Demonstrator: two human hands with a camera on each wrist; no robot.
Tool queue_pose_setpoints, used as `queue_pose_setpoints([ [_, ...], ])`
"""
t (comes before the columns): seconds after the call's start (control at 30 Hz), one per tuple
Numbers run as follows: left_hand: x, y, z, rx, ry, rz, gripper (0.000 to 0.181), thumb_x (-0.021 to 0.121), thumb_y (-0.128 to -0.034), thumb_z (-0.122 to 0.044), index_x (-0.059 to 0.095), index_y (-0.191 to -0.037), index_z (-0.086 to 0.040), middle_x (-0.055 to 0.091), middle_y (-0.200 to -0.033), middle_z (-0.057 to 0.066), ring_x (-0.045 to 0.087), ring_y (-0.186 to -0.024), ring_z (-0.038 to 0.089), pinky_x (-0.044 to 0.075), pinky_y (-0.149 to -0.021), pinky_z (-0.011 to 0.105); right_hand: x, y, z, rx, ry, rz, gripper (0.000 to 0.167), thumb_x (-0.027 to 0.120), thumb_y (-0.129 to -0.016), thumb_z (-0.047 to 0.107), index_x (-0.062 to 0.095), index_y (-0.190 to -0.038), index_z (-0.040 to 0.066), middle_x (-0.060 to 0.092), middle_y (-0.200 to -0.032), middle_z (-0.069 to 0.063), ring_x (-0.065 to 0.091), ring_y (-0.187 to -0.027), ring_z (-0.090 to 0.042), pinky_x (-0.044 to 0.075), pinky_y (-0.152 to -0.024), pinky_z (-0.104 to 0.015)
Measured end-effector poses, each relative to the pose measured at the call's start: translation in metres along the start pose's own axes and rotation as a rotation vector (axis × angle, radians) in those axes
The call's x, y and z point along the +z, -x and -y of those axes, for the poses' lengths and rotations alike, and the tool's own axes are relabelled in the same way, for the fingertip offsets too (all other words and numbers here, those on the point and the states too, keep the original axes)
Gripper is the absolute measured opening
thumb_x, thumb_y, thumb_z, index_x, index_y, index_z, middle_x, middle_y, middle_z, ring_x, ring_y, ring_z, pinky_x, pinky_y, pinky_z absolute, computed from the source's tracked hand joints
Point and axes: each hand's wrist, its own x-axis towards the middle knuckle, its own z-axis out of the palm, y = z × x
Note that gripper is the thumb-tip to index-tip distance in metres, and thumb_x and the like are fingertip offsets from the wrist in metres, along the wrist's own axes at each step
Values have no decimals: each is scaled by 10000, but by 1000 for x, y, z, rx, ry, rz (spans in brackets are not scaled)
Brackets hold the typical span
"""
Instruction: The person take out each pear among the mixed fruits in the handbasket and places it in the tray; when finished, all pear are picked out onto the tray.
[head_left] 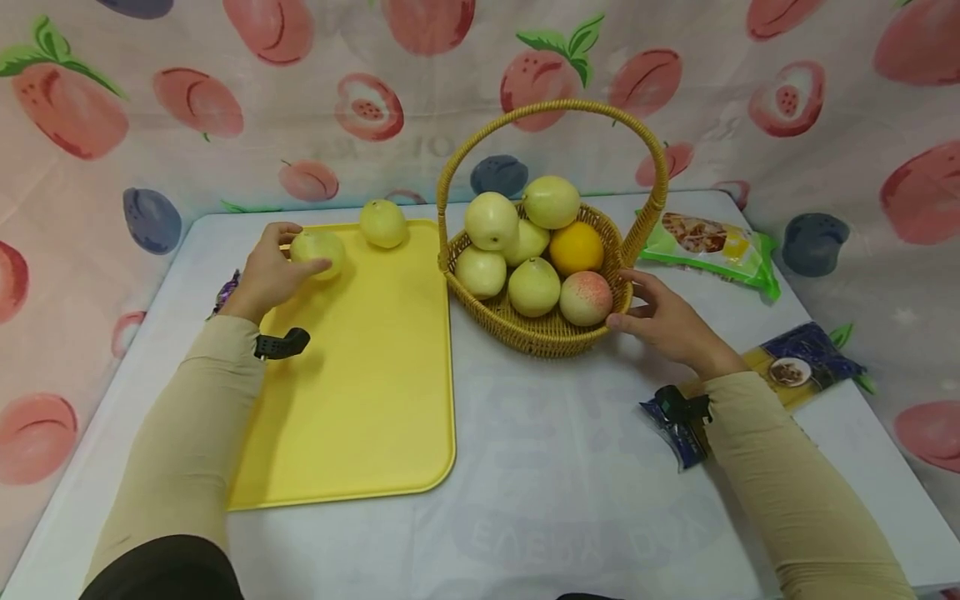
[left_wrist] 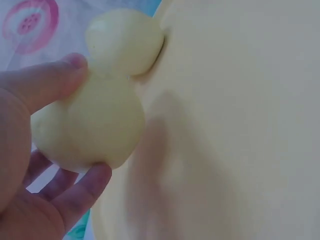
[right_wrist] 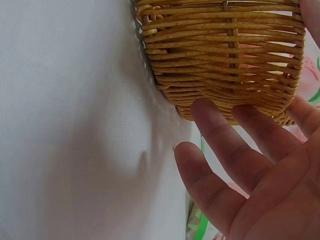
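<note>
My left hand (head_left: 272,271) holds a pale green round fruit (head_left: 318,251) over the top left of the yellow tray (head_left: 360,375); in the left wrist view thumb and fingers curl round the fruit (left_wrist: 92,125). Another pale green fruit (head_left: 383,223) sits at the tray's far edge. The wicker basket (head_left: 551,337) right of the tray holds several pale green fruits (head_left: 534,287), an orange (head_left: 577,248) and a peach (head_left: 587,298). My right hand (head_left: 667,321) touches the basket's right side; in the right wrist view its fingers (right_wrist: 220,130) lie fairly straight against the wicker (right_wrist: 225,60).
A green snack bag (head_left: 708,246) lies behind the right hand. Near the right forearm are a dark blue and yellow packet (head_left: 798,367) and a small blue packet (head_left: 678,433). A purple wrapper (head_left: 227,292) lies left of the tray. The basket's tall handle (head_left: 555,106) arches above the fruit.
</note>
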Motion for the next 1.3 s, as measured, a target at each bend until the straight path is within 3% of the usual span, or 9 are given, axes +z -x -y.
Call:
queue_pose_setpoints([
  [0.23,2,-11,11,-40,38,-69,841,720,-923,-397,266,-1552,-72,292,-1567,204,344,-1381,396,350,-1088,522,-2,-1,1,-12,13,4,930,708,-931,441,162,-1614,122,208,-1622,-190,480,-1293,-445,373,-1035,-641],
  [0.53,9,-25,21,-61,51,-209,782,702,-939,-338,315,-1564,-73,353,-1500,229,400,-1319,356,357,-1095,448,-2,-2,4,14,21,13,968,708,-918,476,137,-1619,130,194,-1629,-183,467,-1307,-442,361,-1042,-646],
  [0.8,5,-39,21,-73,59,-224,761,671,-955,-366,302,-1546,-63,366,-1522,199,387,-1331,344,351,-1104,430,-2,-1,3,5,8,10,936,708,-932,438,152,-1613,116,204,-1621,-192,476,-1298,-444,375,-1032,-643],
  [1.3,3,-52,19,-127,13,-249,744,645,-969,-384,321,-1565,-80,350,-1502,221,388,-1321,358,351,-1114,437,1,1,1,5,-12,9,908,707,-944,397,158,-1612,117,213,-1618,-185,483,-1293,-437,384,-1026,-639],
])
